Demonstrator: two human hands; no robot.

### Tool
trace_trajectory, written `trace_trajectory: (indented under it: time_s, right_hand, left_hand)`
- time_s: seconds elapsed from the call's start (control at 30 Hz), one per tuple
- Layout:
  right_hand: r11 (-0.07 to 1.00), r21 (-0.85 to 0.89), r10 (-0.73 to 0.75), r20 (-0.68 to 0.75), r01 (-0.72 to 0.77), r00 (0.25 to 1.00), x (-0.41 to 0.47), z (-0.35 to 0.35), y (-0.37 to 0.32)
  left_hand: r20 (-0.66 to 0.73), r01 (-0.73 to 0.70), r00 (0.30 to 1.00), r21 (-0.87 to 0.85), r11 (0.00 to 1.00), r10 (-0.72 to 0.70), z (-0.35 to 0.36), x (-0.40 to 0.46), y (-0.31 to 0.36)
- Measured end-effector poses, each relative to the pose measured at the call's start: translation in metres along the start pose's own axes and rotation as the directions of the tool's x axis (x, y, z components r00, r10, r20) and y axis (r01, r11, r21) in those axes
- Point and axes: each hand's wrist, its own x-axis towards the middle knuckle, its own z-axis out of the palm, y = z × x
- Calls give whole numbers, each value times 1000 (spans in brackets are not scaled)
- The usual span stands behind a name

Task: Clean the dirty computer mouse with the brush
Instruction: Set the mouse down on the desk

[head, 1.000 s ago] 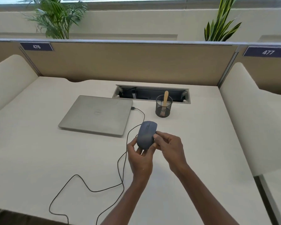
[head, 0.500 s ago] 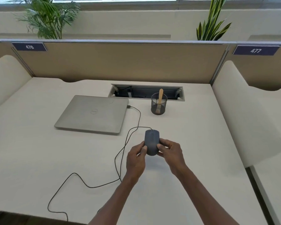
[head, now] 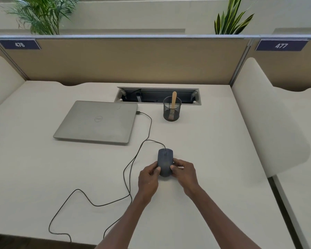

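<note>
1. At the left of the counter (head: 34, 168) lay the closed laptop (head: 97, 123), and the mouse cable (head: 127, 169) ran from its right edge in loops toward me.
2. My left hand (head: 148, 178) pinched the left flank of the mouse (head: 165, 161), thumb and fingers (head: 158, 168) curled against it.
3. The mouse sat low at the counter between both hands, its long axis pointing straight away from me toward the partition, cable end farthest.
4. My right hand (head: 185, 174) gripped the right flank in the same way, fingertips pressed to the shell.
5. The brush (head: 173, 103) stood upright, handle up, in the mesh cup (head: 172, 109), well beyond the mouse and a touch to the right of it.
6. I judged my right hand the nearer one to that handle, so it should let go and reach forward while my left kept the mouse steady.
7. No brushing had begun, as the brush was untouched in its cup.
</note>
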Motion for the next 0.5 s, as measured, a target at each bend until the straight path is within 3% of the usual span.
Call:
trace_trajectory:
  time_s: [0.5]
  right_hand:
    - [984,-176,-6,36,12,999,7,-2,1]
  left_hand:
    - [28,45,998,168,985,-50,2,8,-3]
